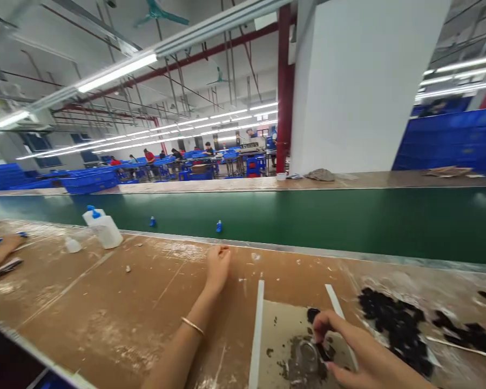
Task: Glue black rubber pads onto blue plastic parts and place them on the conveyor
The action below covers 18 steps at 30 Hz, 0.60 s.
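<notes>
My left hand (218,266) rests near the far edge of the brown worktable, its fingers curled together. Whatever it may hold is hidden. Just beyond it, a small blue piece (219,226) lies on the green conveyor belt (308,221), apart from the fingers. My right hand (342,343) pinches a small black piece (323,352) between thumb and fingers. It is over a beige sheet (273,324) with dark smears, beside a clear round thing (306,354) in the dark patch. Another black piece (312,314) sits by the sheet's top edge.
A heap of black pieces (397,327) lies right of the sheet, with more black pieces (470,332) beyond. White bottles (106,232) stand at the left. A second blue piece (153,221) is on the belt. Another person's hand (10,243) is at the far left.
</notes>
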Available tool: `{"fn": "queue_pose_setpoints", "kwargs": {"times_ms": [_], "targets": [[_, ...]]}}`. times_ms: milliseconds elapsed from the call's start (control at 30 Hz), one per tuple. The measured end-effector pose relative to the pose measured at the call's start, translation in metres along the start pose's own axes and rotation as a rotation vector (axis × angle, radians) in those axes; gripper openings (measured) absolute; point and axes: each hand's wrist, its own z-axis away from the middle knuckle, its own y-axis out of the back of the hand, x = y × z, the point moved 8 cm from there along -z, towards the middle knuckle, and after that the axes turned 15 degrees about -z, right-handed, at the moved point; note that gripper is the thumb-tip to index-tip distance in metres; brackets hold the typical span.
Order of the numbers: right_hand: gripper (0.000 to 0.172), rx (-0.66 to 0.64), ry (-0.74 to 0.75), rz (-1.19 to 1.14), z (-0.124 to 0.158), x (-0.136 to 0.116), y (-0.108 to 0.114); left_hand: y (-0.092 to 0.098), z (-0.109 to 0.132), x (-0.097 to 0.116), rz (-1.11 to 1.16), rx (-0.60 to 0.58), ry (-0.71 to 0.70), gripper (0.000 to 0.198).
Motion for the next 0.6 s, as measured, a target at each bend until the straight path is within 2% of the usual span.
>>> {"fn": "queue_pose_setpoints", "kwargs": {"times_ms": [67, 167, 367, 500, 600], "targets": [[0.031, 0.017, -0.039, -0.028, -0.001, -0.005, -0.001, -0.035, -0.016, -0.007, -0.050, -0.009, 0.047, 0.016], [0.033, 0.031, -0.055, -0.019, -0.003, -0.009, -0.002, -0.063, -0.038, -0.019, -0.124, 0.000, 0.078, 0.024], [0.036, 0.026, -0.057, 0.032, -0.007, -0.013, -0.002, -0.091, -0.080, -0.030, -0.182, -0.085, 0.118, 0.035], [0.039, 0.038, -0.014, 0.066, -0.008, -0.016, 0.000, -0.105, -0.099, -0.032, -0.202, -0.126, 0.119, 0.040], [0.040, 0.037, 0.038, 0.085, -0.008, -0.008, -0.004, -0.114, -0.112, -0.034, -0.222, -0.145, 0.090, 0.041]]}}
